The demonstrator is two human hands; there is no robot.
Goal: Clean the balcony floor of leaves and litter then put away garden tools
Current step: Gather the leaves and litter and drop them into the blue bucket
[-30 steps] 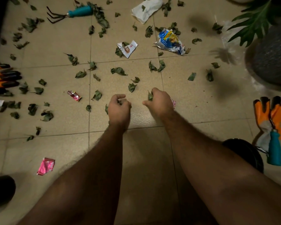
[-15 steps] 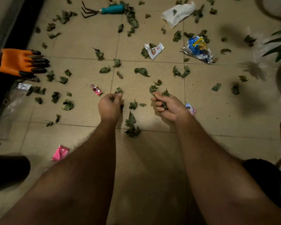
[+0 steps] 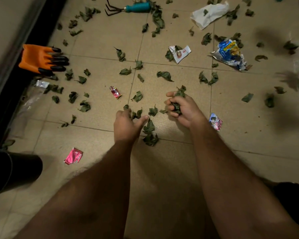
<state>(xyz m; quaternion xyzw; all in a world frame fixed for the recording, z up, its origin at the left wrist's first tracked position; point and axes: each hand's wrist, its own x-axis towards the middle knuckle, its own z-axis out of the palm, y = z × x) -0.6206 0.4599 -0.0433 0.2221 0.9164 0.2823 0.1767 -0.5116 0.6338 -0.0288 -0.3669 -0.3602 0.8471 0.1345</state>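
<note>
Dry green leaves point(image 3: 164, 75) and wrappers lie scattered over the beige tiled floor point(image 3: 102, 40). My right hand point(image 3: 183, 109) grips a bunch of leaves point(image 3: 179, 93), some sticking out above the fingers. My left hand point(image 3: 126, 125) reaches down to the floor, fingers on loose leaves point(image 3: 136, 114), thumb spread out; whether it holds any is unclear. A small leaf pile point(image 3: 149, 133) lies between my wrists. A teal-handled hand rake point(image 3: 128, 8) lies at the far top. An orange clawed garden glove point(image 3: 41, 58) lies at the left.
Litter includes a pink wrapper point(image 3: 73, 156), a small red wrapper point(image 3: 115, 92), a white torn wrapper point(image 3: 179, 53), a blue snack bag point(image 3: 230, 54), a white bag point(image 3: 209, 13) and a printed sachet point(image 3: 215, 122). A black pot point(image 3: 12, 171) stands at lower left. A dark threshold point(image 3: 10, 80) runs along the left.
The view shifted left and closer. My right hand has gathered more leaves and turned palm-up with the bunch. My left hand's thumb has spread out over the loose leaves.
</note>
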